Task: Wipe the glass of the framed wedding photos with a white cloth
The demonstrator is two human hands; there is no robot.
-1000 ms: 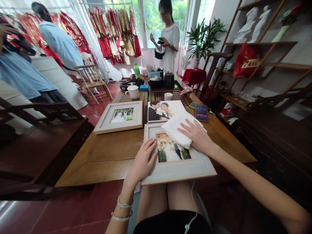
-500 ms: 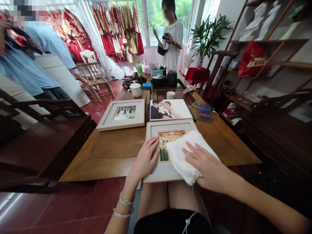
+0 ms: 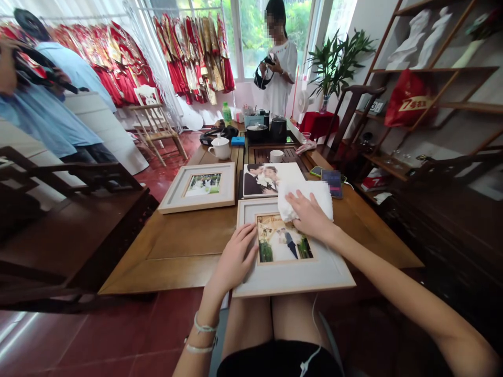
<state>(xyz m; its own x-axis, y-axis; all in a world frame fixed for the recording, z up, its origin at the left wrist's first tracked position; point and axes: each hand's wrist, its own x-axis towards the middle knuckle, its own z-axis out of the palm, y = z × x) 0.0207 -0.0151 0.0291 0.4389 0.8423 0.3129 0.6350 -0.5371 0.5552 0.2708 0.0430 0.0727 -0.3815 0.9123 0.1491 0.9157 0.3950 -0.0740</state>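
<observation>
A pale wooden photo frame [image 3: 293, 275] with a wedding picture lies at the near edge of the wooden table [image 3: 184, 246], partly over my lap. My left hand [image 3: 236, 257] rests flat on the frame's left border, fingers spread. My right hand [image 3: 310, 215] presses a folded white cloth [image 3: 308, 196] onto the frame's far right corner, fingers stretched over the cloth.
A second framed photo [image 3: 201, 186] and an unframed print [image 3: 271, 179] lie further back, a phone [image 3: 333, 183] to the right. Cups, a kettle and a bottle stand at the far end. A person [image 3: 279, 73] stands by the window; others are at left. Dark chairs flank the table.
My right hand has slid the cloth from the frame's near right part up to its far right corner. The left hand has stayed on the left border.
</observation>
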